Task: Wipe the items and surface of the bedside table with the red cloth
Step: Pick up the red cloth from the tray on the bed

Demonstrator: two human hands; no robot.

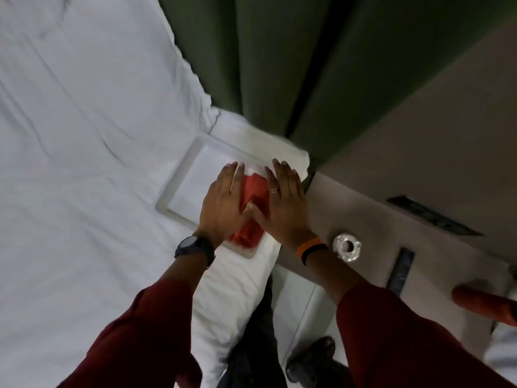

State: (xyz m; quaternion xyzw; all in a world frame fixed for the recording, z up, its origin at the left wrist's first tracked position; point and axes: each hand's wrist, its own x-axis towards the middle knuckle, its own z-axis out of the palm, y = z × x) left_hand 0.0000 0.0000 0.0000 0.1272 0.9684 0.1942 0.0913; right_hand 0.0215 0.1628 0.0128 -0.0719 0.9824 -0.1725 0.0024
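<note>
The red cloth (pixel 253 208) lies folded on a white rectangular tray (pixel 179 186) that rests on the white bed (pixel 78 163). My left hand (pixel 223 203) lies flat over the cloth's left side with fingers spread. My right hand (pixel 282 203) presses flat on its right side, fingers extended, a ring on one finger. Neither hand grips the cloth; only a strip between the hands and a corner below them show. The beige bedside table (pixel 372 217) stands to the right of the bed.
On the bedside table stand a foil-wrapped round object (pixel 347 247) and a dark flat strip (pixel 401 271). A dark panel (pixel 433 215) sits farther back. An orange cylindrical object (pixel 484 302) lies at the right edge. A green padded headboard (pixel 279 65) rises behind. My shoes (pixel 310 359) stand on the floor.
</note>
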